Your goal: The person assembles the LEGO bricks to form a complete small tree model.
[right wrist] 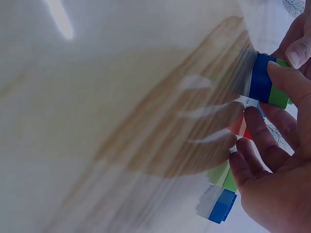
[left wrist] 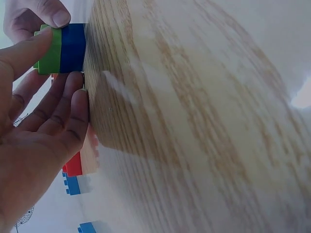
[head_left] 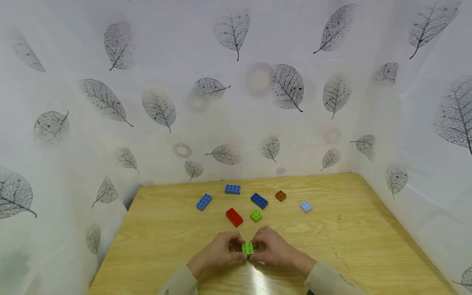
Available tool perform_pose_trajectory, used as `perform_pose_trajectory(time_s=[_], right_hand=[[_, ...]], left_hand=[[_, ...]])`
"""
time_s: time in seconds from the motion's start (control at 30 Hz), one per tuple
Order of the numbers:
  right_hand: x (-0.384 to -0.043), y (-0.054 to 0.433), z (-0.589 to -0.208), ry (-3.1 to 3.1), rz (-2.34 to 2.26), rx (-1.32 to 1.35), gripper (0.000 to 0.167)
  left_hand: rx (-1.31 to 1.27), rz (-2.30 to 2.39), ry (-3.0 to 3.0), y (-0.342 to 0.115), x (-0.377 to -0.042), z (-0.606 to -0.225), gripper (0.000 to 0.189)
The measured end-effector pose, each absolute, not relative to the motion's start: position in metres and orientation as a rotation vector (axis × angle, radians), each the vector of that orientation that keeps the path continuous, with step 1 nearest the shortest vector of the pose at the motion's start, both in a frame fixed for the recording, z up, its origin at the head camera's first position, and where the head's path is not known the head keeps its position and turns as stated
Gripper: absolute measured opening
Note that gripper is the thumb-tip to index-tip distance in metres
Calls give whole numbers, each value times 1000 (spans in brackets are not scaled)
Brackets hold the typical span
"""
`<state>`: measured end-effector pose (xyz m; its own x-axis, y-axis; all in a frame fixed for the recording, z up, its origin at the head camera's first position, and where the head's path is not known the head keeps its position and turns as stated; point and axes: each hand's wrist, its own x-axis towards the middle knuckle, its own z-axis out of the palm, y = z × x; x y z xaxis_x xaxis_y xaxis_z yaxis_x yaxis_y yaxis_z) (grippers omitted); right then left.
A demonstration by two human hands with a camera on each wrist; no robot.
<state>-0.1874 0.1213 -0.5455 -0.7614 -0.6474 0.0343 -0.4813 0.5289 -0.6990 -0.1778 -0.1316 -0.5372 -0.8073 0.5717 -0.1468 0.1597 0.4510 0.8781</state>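
Note:
A lime-green four-stud toy brick [head_left: 247, 248] sits on top of a dark blue brick [left wrist: 73, 47], the two pressed together as a small stack near the front of the table. From the left, my left hand [head_left: 220, 250] pinches this stack, its thumb lying on the green brick. My right hand [head_left: 275, 248] grips it from the other side, with the thumb tip where green and blue meet. The blue brick's lower face is right at the tabletop in both wrist views. In the head view the green brick mostly hides the blue one.
Beyond the hands on the wooden table [head_left: 166, 241] lie a red brick [head_left: 234, 217], another lime-green brick [head_left: 256, 216], blue bricks [head_left: 204, 202] in several spots, a brown brick [head_left: 280, 196] and a light blue brick [head_left: 306, 206]. A leaf-patterned curtain [head_left: 250, 119] surrounds the table.

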Motion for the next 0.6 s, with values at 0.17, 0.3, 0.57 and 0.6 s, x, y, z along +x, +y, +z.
perform_pose_trajectory(time_s=[0.17, 0.3, 0.57, 0.6], right_hand=[[-188, 121, -546, 2549, -1051, -941, 26], [-187, 120, -546, 2571, -1038, -918, 26], [-192, 122, -538, 2532, -953, -928, 37], [-193, 123, -537, 2525, -940, -930, 40]], left_hand=[[586, 1350, 2261, -132, -179, -540, 21], [545, 1379, 2254, -132, -181, -545, 22], [534, 1381, 2262, -132, -180, -546, 21], [535, 1377, 2264, -132, -180, -547, 21]])
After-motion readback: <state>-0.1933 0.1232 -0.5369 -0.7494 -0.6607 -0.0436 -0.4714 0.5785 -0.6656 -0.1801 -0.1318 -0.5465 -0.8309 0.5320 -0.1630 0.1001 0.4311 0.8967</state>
